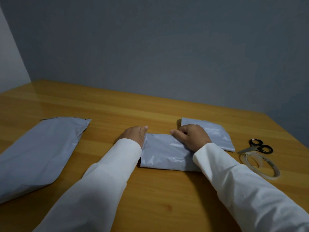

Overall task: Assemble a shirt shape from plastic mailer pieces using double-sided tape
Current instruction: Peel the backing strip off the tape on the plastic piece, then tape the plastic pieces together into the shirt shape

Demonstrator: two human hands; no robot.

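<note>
My smooth, softly glossy orange-brown wooden tabletop (117, 111) carries crinkled grey plastic mailer pieces (163, 153) with a faint sheen. At right lie metal-bladed scissors with shiny black plastic handles (258, 147) and a translucent glossy tape coil (260, 164). My white cloth sleeves (107, 178) look matt.

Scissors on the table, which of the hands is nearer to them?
Right. The right hand lies just left of the scissors; the left hand is farther left.

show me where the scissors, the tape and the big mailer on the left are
scissors (258, 147), head view, on the black handle loops.
tape (260, 164), head view, on the near band of the loose coil.
big mailer (38, 153), head view, on the middle of its grey face.
</note>
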